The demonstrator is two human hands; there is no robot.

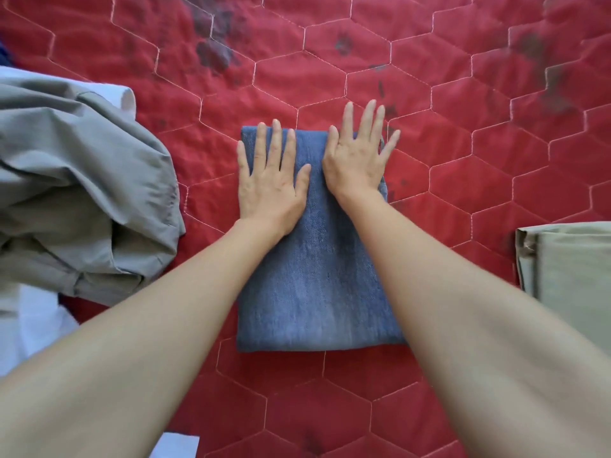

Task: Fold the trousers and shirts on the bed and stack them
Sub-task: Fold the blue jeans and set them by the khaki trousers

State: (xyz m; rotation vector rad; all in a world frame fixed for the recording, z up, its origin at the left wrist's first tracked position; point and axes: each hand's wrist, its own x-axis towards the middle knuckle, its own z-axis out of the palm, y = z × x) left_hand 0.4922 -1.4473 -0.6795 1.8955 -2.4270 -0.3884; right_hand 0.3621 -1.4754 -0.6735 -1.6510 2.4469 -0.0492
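Two hands (310, 173) on one folded jeans (314, 285)

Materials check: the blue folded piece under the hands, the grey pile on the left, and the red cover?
Blue folded trousers: looks like denim, with a diagonal twill weave and faded matte surface. Grey garment pile: thin smooth woven cloth, probably cotton or a blend, with soft creases. Red bed cover: quilted fabric, puffed hexagons stitched in pale thread, with dark stains.

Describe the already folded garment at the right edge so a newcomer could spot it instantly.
Start from the red quilted bedspread and the blue denim at its centre. Look right to the frame edge: the folded beige garment lies flat there, partly cut off. Unlike the crumpled grey garment on the left, it is squared, and no hand touches it.
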